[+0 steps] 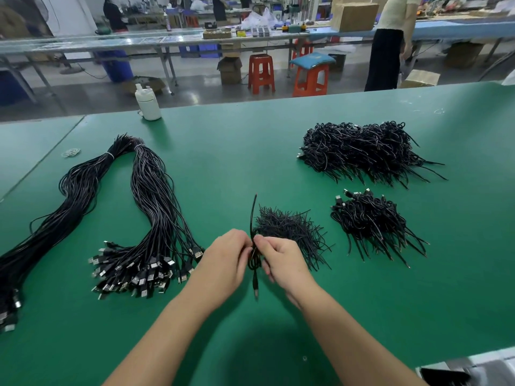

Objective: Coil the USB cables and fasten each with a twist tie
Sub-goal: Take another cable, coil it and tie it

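Between both hands hangs a small coiled black USB cable (pixel 254 263), its plug pointing down toward me. My left hand (pixel 225 260) grips the coil from the left. My right hand (pixel 281 260) pinches it at the top, where a black twist tie (pixel 253 213) sticks straight up from the coil. Just behind my hands lies a heap of loose black twist ties (pixel 292 229). Long uncoiled USB cables (pixel 150 207) lie bundled at the left, their plugs fanned toward me. Coiled, tied cables form a small pile (pixel 373 221) and a large pile (pixel 362 151) at the right.
The green table (pixel 237 151) carries a white bottle (pixel 147 103) at its far edge and some white bands (pixel 71 152) at the left. Beyond the table are orange stools (pixel 260 73), other benches and a standing person (pixel 387 43).
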Demonstrator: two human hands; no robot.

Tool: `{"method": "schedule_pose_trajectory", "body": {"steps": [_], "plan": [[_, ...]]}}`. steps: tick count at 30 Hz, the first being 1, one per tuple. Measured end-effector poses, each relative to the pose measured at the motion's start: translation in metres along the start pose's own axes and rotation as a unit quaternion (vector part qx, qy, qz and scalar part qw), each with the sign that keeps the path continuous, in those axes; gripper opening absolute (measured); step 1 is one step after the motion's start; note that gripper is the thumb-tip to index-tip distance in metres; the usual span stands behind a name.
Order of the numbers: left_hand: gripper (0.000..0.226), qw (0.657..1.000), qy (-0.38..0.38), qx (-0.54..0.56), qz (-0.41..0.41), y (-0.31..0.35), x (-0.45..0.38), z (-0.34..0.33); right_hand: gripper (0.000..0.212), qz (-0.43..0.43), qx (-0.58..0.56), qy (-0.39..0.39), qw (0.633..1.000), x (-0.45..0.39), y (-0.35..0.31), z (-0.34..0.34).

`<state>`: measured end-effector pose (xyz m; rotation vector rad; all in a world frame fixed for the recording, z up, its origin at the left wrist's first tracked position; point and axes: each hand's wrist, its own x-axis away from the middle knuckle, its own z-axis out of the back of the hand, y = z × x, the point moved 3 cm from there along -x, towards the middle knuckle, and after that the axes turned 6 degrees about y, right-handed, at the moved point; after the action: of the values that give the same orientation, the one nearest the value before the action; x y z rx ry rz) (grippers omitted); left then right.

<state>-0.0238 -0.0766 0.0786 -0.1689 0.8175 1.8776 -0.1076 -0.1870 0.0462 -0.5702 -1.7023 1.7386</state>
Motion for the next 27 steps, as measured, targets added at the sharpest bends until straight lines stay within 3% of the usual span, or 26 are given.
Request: {"method": "schedule_pose_trajectory", "body": {"steps": [3, 5, 7, 12, 15, 18, 24, 27], "plan": [[0.011, 0.995, -0.007, -0.069, -0.075, 0.004, 0.001, -0.005, 0.004, -0.031, -0.044, 0.002, 0.999, -0.002, 0.001, 0.0], [0.014, 0.994, -0.012, -0.071, -0.084, 0.003, 0.002, -0.007, 0.01, -0.033, -0.037, 0.006, 0.999, -0.004, 0.001, 0.002], [0.012, 0.999, -0.01, -0.017, -0.046, 0.0, 0.001, -0.007, 0.005, -0.014, -0.024, -0.013, 1.0, -0.003, -0.001, 0.004], [0.02, 0.987, 0.014, 0.1, 0.123, -0.016, -0.002, -0.004, 0.029, 0.006, -0.062, -0.115, 0.991, 0.001, -0.006, 0.006], [0.02, 0.979, -0.002, 0.119, 0.163, -0.021, -0.001, -0.005, 0.035, 0.036, -0.005, -0.108, 0.993, 0.001, -0.008, 0.008], [0.022, 0.987, 0.0, 0.109, 0.119, -0.014, -0.001, -0.004, 0.019, 0.063, 0.074, -0.055, 0.994, -0.001, -0.008, 0.014], [0.011, 0.998, 0.045, -0.041, -0.02, 0.0, 0.002, -0.008, 0.025, 0.091, 0.169, -0.023, 0.981, -0.003, -0.008, 0.013], [0.013, 0.989, 0.067, -0.099, -0.082, -0.001, 0.004, -0.013, 0.03, 0.056, 0.146, -0.037, 0.987, -0.001, -0.006, 0.014]]}}
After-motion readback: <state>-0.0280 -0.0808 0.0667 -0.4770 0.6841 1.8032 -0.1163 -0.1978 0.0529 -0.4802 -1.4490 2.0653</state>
